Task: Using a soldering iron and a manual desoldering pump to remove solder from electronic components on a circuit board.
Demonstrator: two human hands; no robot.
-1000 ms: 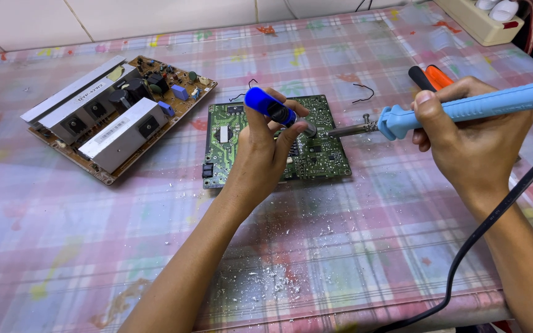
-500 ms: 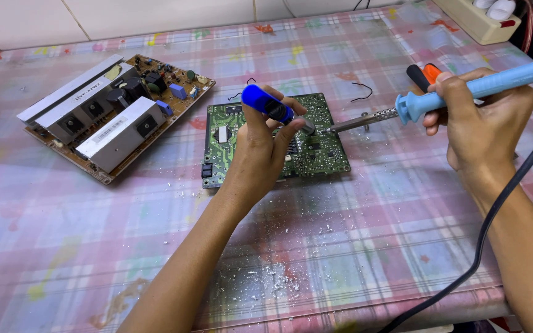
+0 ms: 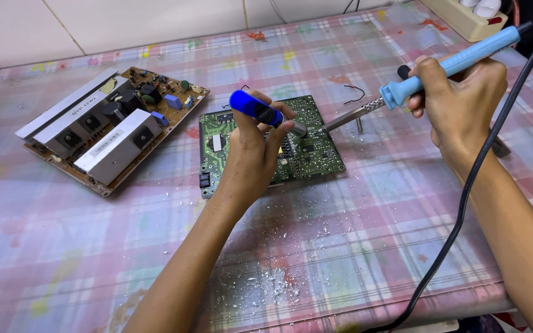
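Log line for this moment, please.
left hand: grips blue tool over green board | right hand: holds soldering iron, tip at board

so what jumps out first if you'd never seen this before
The two hands over the green circuit board at table centre: the right hand aims a blue-handled soldering iron at it, while the left hand holds a blue desoldering pump beside the tip. A larger brown board lies at left.

Pink plaid tablecloth (image 3: 94,246), pale tiled wall (image 3: 124,24) behind, even light
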